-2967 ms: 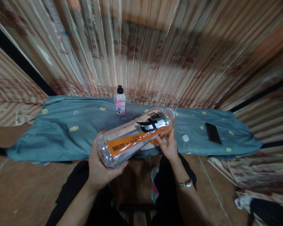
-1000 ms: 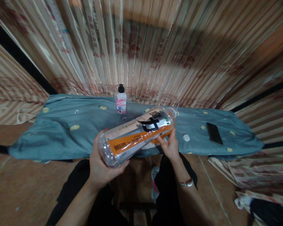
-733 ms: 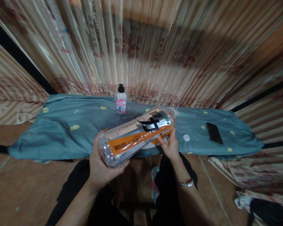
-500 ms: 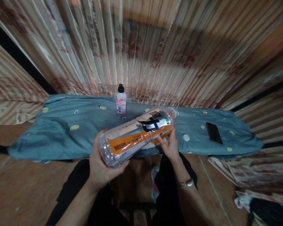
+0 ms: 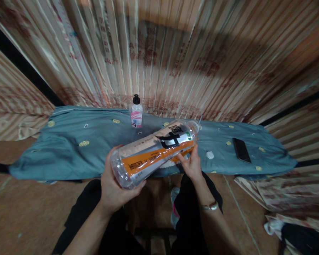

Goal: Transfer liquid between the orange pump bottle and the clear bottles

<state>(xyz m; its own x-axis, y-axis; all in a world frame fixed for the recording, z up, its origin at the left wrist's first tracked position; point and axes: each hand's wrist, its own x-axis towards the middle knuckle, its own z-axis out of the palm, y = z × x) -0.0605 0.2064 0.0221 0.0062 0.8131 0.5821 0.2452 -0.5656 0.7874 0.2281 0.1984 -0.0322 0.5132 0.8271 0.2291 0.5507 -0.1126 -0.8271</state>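
Bottle [image 5: 149, 156] held steady

The left hand [image 5: 113, 193] grips its base, the right hand [image 5: 191, 164] its side near the neck. Tilt matches half a second ago; the hold seems settled. Below it runs the cloth's [image 5: 61, 150] near edge; white disc [image 5: 210, 155] and phone [image 5: 241, 150] lie rightward; small bottle [image 5: 136, 117] and curtain [image 5: 154, 67] limit room beyond.

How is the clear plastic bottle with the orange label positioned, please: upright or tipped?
Tipped: the clear plastic bottle slants sideways, base in the left hand, neck beyond the right hand.
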